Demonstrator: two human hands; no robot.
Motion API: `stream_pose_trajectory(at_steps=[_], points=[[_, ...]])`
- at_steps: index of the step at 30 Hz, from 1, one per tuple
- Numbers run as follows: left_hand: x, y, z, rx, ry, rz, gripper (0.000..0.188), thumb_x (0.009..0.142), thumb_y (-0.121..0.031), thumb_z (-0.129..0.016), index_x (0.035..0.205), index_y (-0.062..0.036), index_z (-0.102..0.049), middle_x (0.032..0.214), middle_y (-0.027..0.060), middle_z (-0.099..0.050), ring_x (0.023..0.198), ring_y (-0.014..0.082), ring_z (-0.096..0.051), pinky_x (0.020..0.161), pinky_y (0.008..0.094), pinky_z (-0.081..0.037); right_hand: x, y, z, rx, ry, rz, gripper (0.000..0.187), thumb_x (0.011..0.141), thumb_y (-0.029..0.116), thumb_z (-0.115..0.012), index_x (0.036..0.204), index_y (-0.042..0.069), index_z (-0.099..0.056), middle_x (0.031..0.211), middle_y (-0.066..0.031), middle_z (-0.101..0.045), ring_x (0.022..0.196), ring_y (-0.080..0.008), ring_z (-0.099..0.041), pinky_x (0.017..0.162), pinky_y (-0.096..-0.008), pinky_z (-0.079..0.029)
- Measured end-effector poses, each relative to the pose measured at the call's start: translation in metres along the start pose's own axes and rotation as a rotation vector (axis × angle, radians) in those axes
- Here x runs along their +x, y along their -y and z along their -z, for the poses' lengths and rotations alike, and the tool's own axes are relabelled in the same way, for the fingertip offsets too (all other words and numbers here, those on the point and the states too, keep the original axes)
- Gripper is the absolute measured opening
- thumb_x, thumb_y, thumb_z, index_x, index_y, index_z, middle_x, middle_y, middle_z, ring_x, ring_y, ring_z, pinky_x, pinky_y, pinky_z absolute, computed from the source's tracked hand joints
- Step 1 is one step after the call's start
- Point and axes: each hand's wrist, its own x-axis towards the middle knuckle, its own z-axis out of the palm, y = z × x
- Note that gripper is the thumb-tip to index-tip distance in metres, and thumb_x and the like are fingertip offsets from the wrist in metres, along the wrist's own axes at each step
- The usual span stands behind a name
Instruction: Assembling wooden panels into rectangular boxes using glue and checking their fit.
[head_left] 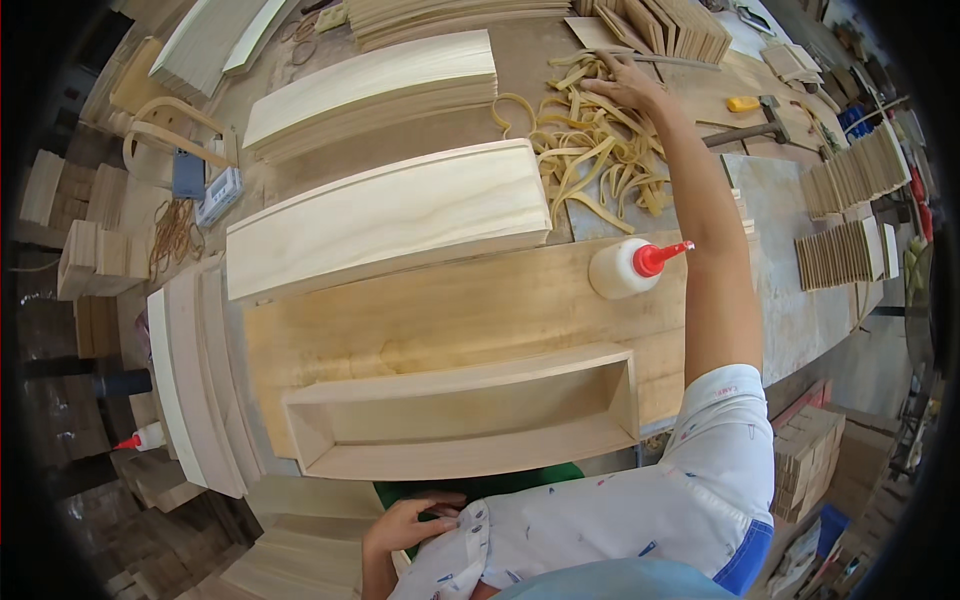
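The right arm is stretched far forward, nearly straight, and the right hand (628,82) is at the far edge of the bands (598,148), with fingers partly spread; whether it grips any, I cannot tell. The left hand (412,522) is near the waist, fingers bent; its hold also I cannot tell. The bands are yellow, flat, tangled in 1 loose heap, beyond the bottle (620,270).

The open box (470,459) is smooth, matt wood. The bottle (616,272) is plastic, and its red cap (649,261) looks shiny. The yellow bands (597,150) look like rubber. The sleeve (590,515) is cloth.
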Motion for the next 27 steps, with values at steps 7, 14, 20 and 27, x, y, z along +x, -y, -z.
stream_pose_trajectory(at_steps=[7,14,20,27], points=[[0.015,0.001,-0.001,-0.046,0.010,0.030,0.050,0.085,-0.016,-0.067,0.130,-0.0013,-0.050,0.122,0.0129,-0.059,0.107,0.0206,-0.058,0.094,0.0328,-0.045,-0.067,0.041,0.036,0.049,-0.081,0.151,0.031,0.082,0.022,-0.060,0.106,0.003,-0.063,0.100,-0.0215,-0.064,0.095,-0.0369,-0.060,0.082,-0.0423,-0.047],[0.020,-0.005,-0.015,-0.007,0.028,-0.016,0.052,0.081,-0.005,-0.065,0.131,-0.0012,-0.050,0.116,0.0128,-0.062,0.107,0.0194,-0.057,0.095,0.0333,-0.044,-0.153,0.086,0.038,0.072,-0.051,0.213,0.039,0.081,0.028,-0.064,0.114,0.007,-0.059,0.113,-0.0184,-0.057,0.101,-0.0354,-0.057,0.086,-0.0401,-0.046],[0.021,0.007,-0.028,-0.017,0.051,-0.119,0.053,0.083,-0.010,-0.066,0.132,-0.0013,-0.048,0.125,0.0134,-0.057,0.111,0.0206,-0.057,0.096,0.0329,-0.044,-0.166,0.087,0.058,0.227,0.175,0.289,0.067,0.079,0.043,-0.069,0.133,0.010,-0.047,0.122,-0.0225,-0.053,0.108,-0.0359,-0.055,0.090,-0.0396,-0.046],[0.021,0.000,-0.033,0.093,0.070,-0.175,0.054,0.081,-0.007,-0.066,0.132,-0.0060,-0.049,0.124,0.0124,-0.057,0.111,0.0216,-0.057,0.095,0.0329,-0.045,-0.177,0.073,0.073,0.149,0.083,0.207,0.038,0.084,0.013,-0.057,0.121,0.007,-0.055,0.109,-0.0171,-0.062,0.091,-0.0310,-0.062,0.078,-0.0390,-0.050]])
